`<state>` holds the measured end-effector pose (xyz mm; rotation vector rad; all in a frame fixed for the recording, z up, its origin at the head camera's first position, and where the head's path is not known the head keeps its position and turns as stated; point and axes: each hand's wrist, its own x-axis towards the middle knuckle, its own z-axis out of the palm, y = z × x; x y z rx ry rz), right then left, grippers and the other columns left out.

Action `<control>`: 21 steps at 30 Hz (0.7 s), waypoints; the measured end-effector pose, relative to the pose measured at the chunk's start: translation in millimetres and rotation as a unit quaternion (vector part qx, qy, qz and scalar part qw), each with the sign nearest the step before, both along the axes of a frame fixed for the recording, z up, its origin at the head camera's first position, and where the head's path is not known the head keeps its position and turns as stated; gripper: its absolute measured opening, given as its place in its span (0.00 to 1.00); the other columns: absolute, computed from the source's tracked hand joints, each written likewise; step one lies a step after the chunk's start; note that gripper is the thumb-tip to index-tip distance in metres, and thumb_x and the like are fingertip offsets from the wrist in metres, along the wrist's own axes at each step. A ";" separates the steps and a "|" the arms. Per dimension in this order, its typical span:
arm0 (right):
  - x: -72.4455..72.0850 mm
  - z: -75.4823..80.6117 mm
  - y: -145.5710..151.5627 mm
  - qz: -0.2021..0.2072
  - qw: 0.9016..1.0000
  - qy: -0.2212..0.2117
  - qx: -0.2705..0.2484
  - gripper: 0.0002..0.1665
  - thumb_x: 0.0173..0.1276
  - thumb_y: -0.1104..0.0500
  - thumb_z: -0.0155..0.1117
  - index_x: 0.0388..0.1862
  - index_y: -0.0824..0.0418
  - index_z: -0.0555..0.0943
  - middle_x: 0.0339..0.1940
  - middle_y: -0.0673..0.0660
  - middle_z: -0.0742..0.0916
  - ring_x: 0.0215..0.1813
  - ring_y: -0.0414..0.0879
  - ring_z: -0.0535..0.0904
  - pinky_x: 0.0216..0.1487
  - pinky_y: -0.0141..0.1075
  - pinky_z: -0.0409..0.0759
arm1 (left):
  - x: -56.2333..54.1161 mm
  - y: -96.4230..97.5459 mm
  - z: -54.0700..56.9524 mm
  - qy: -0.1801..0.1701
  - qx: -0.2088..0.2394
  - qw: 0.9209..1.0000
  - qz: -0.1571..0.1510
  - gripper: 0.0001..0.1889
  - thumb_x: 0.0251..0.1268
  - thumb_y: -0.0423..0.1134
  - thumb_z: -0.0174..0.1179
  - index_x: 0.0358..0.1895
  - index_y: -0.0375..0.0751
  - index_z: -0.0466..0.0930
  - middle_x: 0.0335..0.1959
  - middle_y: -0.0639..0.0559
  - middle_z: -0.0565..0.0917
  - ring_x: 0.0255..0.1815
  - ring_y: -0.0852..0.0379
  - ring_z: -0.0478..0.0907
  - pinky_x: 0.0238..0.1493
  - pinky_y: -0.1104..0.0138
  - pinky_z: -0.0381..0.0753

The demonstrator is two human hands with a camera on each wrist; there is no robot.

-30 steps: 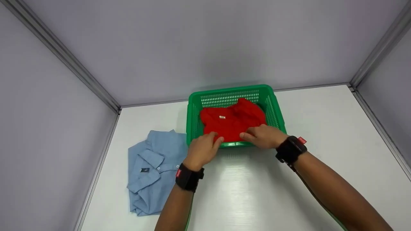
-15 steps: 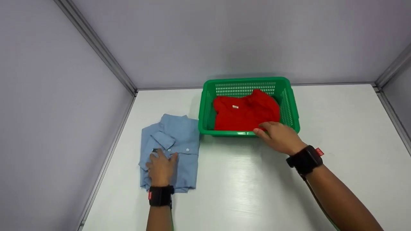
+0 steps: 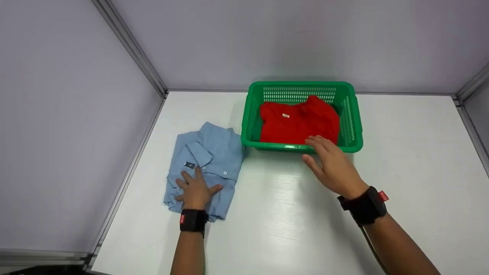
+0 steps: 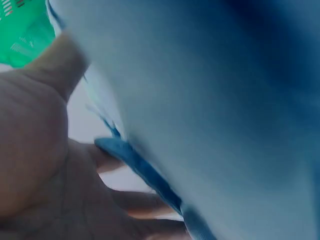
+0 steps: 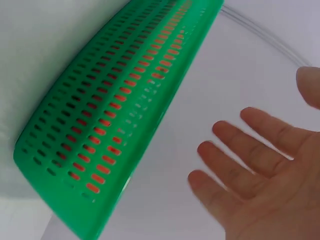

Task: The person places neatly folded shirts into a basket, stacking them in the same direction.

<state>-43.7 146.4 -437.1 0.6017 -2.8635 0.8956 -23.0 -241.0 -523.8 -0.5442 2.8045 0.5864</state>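
A folded light-blue shirt (image 3: 217, 152) with a collar and buttons lies on the table, left of a green plastic basket (image 3: 248, 131). My left hand (image 3: 195, 193) rests on the shirt's lower part, fingers spread. Up close in the left wrist view, blue cloth (image 4: 200, 115) fills most of the picture beside the fingers and thumb. Inside the basket is a red garment (image 3: 290, 124) with a small white label. My right hand (image 3: 332, 168) has its fingers straight and holds nothing; in the right wrist view they stand apart from the basket's slotted front wall (image 5: 100, 115).
Grey panels (image 3: 267, 42) rise behind the white table (image 3: 275, 221) and on both sides. The basket stands near the back panel, its left front corner close to the shirt. A black band with a cable sits on each wrist.
My left hand has left the basket's front rim and come down on the blue shirt. My right hand has let go of the red garment and drawn back slightly, its fingers straightening.
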 end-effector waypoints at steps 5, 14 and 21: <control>16.6 -3.7 -25.5 0.051 0.999 0.008 -0.006 0.35 0.79 0.44 0.63 0.77 0.60 0.73 0.76 0.59 0.79 0.80 0.58 0.72 0.79 0.57 0.71 | 14.2 -14.1 -0.8 -0.001 -0.010 0.999 -0.038 0.63 0.52 0.64 0.79 0.86 0.42 0.53 0.84 0.22 0.45 0.83 0.16 0.40 0.62 0.13 0.54; 27.6 -33.7 -90.2 0.155 0.986 0.018 0.051 0.32 0.79 0.44 0.63 0.75 0.59 0.76 0.73 0.59 0.82 0.76 0.56 0.76 0.78 0.53 0.73 | 26.4 -33.9 4.3 -0.025 0.022 0.997 -0.075 0.63 0.47 0.56 0.84 0.85 0.45 0.56 0.87 0.28 0.44 0.86 0.22 0.35 0.68 0.15 0.47; 13.6 -47.4 -142.3 0.206 0.973 0.025 0.106 0.34 0.76 0.49 0.68 0.75 0.62 0.75 0.73 0.62 0.81 0.77 0.59 0.75 0.79 0.53 0.72 | 47.1 -25.7 9.2 0.041 0.012 0.998 -0.055 0.60 0.51 0.55 0.82 0.84 0.41 0.57 0.85 0.24 0.49 0.84 0.17 0.38 0.71 0.17 0.44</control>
